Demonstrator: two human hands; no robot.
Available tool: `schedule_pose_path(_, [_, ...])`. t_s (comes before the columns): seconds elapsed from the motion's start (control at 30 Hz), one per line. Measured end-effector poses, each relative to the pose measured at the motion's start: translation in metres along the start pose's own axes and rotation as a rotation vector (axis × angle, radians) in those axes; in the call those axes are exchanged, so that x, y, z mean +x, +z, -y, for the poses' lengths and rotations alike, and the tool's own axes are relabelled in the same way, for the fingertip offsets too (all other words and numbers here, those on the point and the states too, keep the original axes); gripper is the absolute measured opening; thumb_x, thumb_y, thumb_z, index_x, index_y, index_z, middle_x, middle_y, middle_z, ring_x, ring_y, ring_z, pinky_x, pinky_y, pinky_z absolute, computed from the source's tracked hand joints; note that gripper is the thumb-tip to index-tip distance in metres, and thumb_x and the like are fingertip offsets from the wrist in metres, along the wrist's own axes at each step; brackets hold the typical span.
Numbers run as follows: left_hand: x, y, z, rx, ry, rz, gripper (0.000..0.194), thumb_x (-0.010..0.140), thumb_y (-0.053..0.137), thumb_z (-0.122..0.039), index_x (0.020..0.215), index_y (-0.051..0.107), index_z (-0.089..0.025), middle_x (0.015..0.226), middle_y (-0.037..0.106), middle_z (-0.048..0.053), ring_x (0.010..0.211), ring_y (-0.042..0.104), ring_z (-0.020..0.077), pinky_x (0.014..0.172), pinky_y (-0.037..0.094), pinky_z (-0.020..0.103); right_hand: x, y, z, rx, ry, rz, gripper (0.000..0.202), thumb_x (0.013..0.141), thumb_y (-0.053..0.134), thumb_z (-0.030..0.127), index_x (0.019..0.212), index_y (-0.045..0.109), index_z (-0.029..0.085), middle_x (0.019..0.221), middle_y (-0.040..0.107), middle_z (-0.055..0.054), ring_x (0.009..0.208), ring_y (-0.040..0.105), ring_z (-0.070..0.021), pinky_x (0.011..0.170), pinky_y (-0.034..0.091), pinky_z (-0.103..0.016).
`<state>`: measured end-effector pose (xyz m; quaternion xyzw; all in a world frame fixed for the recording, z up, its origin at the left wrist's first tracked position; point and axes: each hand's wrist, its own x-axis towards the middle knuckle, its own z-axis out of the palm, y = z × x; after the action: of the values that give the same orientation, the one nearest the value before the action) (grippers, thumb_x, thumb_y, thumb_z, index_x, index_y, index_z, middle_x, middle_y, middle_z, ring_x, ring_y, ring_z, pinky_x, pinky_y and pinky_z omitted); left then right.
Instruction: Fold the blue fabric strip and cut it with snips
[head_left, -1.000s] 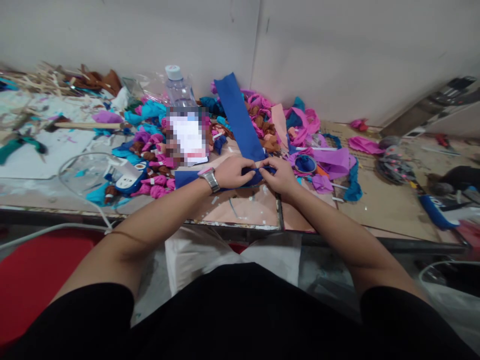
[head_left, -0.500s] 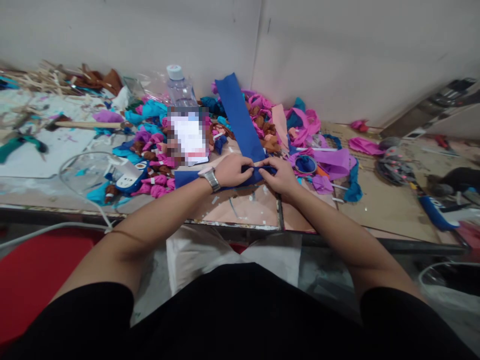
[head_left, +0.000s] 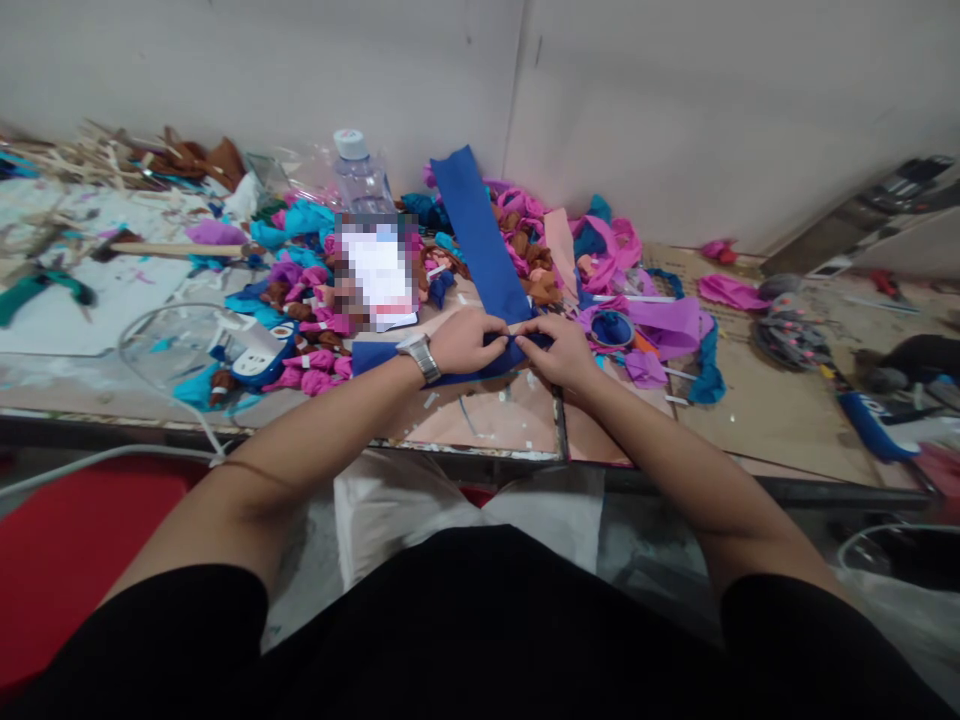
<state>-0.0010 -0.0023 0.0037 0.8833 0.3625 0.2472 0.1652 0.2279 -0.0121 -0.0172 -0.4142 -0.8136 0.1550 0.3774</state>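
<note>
Both hands meet over a dark blue fabric strip [head_left: 375, 357] at the front of the worktable. My left hand [head_left: 466, 343], with a metal watch on its wrist, pinches the strip between thumb and forefinger. Close beside it, my right hand [head_left: 562, 350] is closed on the strip's right end, its thumb and fingertips pressed together. Another blue strip [head_left: 480, 230] runs from just behind the hands up toward the wall, over a pile of crumpled cloth. My fingers hide the fold between them.
Behind my left hand lie a lit phone [head_left: 379, 275] and a clear bottle [head_left: 361, 180]. Bunched pink, brown and turquoise cloth pieces [head_left: 319, 370] surround them. A hammer [head_left: 176, 250] and green-handled pliers [head_left: 45, 290] lie left; a pincushion [head_left: 787, 330] sits right.
Almost nothing differs. My hands keep their pinch on the blue strip, with only a slight shift of the fingers and of the strip's left end.
</note>
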Motion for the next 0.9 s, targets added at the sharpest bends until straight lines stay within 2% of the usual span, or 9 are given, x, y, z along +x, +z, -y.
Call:
schedule_pose_path(0.4, [0.0001,0.0005,-0.0037,-0.036,-0.027,0.016,0.033,0.095,0.052,-0.037,0.089,0.078,-0.017,0.077,0.075,0.005,0.067,0.062,0.0178,0.068,0.041,0.032,-0.0005,0.0022,-0.0028,-0.008,-0.065,-0.025,0.011,0.092,0.071,0.033,0.096,0.079,0.025,0.1,0.084,-0.005,0.093,0.075,-0.0266,0.09,0.055,-0.045])
schedule_pose_path(0.57, [0.0009,0.0003,-0.0028,-0.009,-0.06,0.016,0.032,0.092,0.051,-0.032,0.089,0.079,-0.017,0.08,0.077,0.007,0.07,0.063,0.0197,0.069,0.042,0.033,0.0,0.0019,-0.0008,-0.036,-0.048,-0.032,0.01,0.093,0.071,0.032,0.096,0.079,0.027,0.1,0.084,-0.004,0.093,0.075,-0.026,0.091,0.055,-0.045])
schedule_pose_path(0.77, [0.0019,0.0012,-0.0004,-0.013,-0.081,0.031,0.035,0.089,0.05,-0.028,0.099,0.082,-0.017,0.09,0.08,0.008,0.08,0.068,0.0227,0.074,0.045,0.035,-0.0003,0.0,0.0017,0.004,-0.102,-0.031,0.011,0.093,0.072,0.03,0.099,0.08,0.026,0.103,0.084,-0.004,0.096,0.076,-0.0262,0.092,0.055,-0.045])
schedule_pose_path(0.9, [0.0025,0.0001,-0.0005,-0.033,-0.091,0.048,0.035,0.087,0.049,-0.025,0.098,0.082,-0.017,0.09,0.079,0.008,0.079,0.067,0.0218,0.077,0.048,0.035,-0.0002,0.0001,0.0008,0.026,-0.123,-0.038,0.009,0.092,0.073,0.029,0.097,0.08,0.026,0.103,0.084,-0.005,0.096,0.077,-0.0261,0.093,0.055,-0.044])
